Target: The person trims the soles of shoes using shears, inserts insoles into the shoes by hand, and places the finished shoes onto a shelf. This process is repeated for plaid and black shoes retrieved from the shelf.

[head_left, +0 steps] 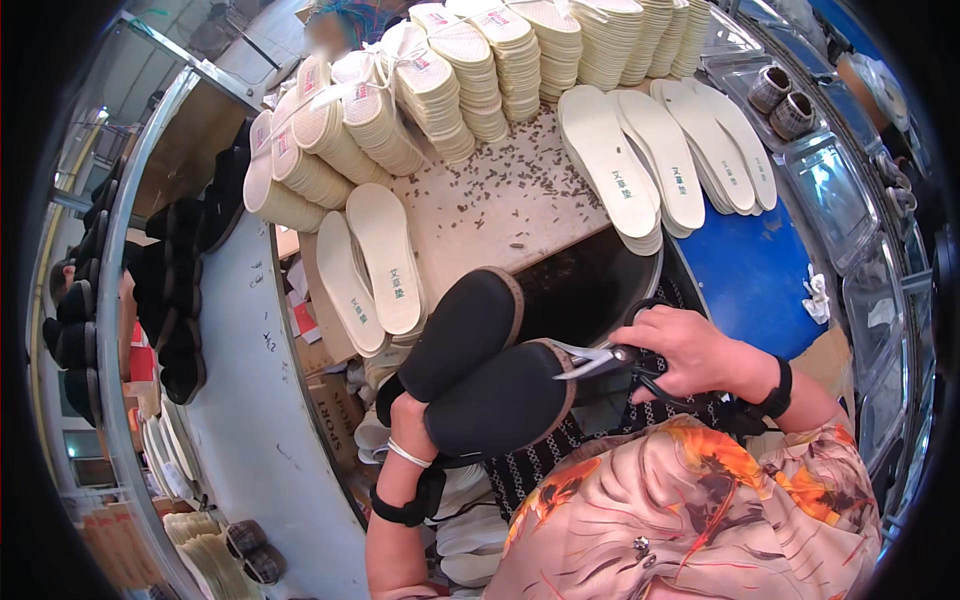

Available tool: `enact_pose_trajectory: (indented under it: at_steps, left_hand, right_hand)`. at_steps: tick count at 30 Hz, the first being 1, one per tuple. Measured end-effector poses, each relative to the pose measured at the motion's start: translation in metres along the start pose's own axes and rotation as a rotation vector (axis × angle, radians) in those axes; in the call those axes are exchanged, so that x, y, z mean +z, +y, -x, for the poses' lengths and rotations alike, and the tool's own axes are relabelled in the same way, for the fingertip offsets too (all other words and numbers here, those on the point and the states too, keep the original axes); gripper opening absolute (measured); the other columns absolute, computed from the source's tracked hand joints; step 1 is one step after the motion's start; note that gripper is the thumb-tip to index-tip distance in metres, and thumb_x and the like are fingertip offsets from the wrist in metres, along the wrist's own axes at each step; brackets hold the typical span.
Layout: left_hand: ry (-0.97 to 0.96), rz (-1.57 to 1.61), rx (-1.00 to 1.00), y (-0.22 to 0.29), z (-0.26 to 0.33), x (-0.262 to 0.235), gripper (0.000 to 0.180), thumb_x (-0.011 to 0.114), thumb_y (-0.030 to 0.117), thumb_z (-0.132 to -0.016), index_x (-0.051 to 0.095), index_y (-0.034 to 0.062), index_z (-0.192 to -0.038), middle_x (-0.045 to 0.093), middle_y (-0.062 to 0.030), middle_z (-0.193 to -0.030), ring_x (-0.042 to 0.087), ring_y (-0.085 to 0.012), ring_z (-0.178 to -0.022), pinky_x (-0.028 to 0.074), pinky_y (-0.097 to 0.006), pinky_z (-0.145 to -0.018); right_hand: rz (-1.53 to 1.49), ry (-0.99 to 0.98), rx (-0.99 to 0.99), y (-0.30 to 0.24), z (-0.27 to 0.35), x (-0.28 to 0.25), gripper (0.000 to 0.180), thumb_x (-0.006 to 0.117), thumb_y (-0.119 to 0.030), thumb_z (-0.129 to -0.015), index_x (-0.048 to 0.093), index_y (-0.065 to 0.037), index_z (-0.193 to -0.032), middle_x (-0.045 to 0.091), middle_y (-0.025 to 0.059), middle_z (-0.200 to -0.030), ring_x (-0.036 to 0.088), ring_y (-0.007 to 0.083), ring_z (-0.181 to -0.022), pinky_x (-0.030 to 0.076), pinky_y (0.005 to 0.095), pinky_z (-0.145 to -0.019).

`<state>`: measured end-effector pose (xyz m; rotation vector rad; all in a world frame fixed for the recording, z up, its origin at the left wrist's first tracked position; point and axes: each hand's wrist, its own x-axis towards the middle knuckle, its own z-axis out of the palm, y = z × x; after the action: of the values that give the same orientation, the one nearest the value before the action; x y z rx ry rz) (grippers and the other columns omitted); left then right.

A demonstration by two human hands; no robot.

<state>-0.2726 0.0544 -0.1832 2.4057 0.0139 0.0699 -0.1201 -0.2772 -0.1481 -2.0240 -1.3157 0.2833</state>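
Note:
My left hand (412,418) grips two black cloth shoes (490,385) from below, holding them together with their toes pointing down-left. One shoe (462,328) lies above the other. My right hand (690,352) holds black-handled scissors (600,358), whose metal blades touch the tan rim of the lower shoe's opening. Both hands hover over the near edge of the worktable (500,215), above my lap.
Cream insoles lie in piles on the table: a pair (372,262) at left, fanned ones (660,160) at right, tied bundles (430,90) along the back. Small dark scraps litter the tabletop. Black shoes (180,300) line a shelf at left. Clear plastic trays (830,190) stand at right.

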Motion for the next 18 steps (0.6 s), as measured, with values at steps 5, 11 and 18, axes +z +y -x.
enact_pose_trajectory:
  at_steps: [5,11,18]
  left_hand:
    - [0.052,-0.074,0.024,0.004,-0.004,0.001,0.033,0.061,0.011,-0.068,0.063,0.0016,-0.100,0.064,-0.0178,-0.093,0.062,-0.0347,-0.086,0.051,-0.037,-0.072]
    - [0.135,-0.132,-0.031,0.027,-0.044,-0.012,0.028,0.060,0.011,-0.071,0.063,0.0011,-0.098,0.064,-0.0188,-0.090,0.062,-0.0357,-0.082,0.050,-0.037,-0.072]
    - [0.189,-0.135,-0.110,0.054,-0.020,0.000,0.025,0.060,0.011,-0.073,0.062,-0.0009,-0.095,0.064,-0.0197,-0.087,0.062,-0.0358,-0.079,0.050,-0.038,-0.070]
  right_hand:
    - [0.183,-0.060,0.127,0.007,0.014,0.005,0.046,0.072,-0.032,-0.068,0.057,-0.008,-0.104,0.059,0.0092,-0.071,0.059,0.0318,-0.061,0.050,0.0380,-0.057]
    - [-0.209,0.010,0.253,-0.002,0.015,0.012,0.044,0.073,-0.031,-0.068,0.058,-0.007,-0.102,0.061,0.0110,-0.073,0.061,0.0318,-0.065,0.049,0.0364,-0.060]
    - [0.057,0.085,0.061,-0.017,0.002,0.027,0.045,0.072,-0.035,-0.067,0.059,-0.007,-0.099,0.061,0.0106,-0.074,0.061,0.0279,-0.063,0.051,0.0351,-0.055]
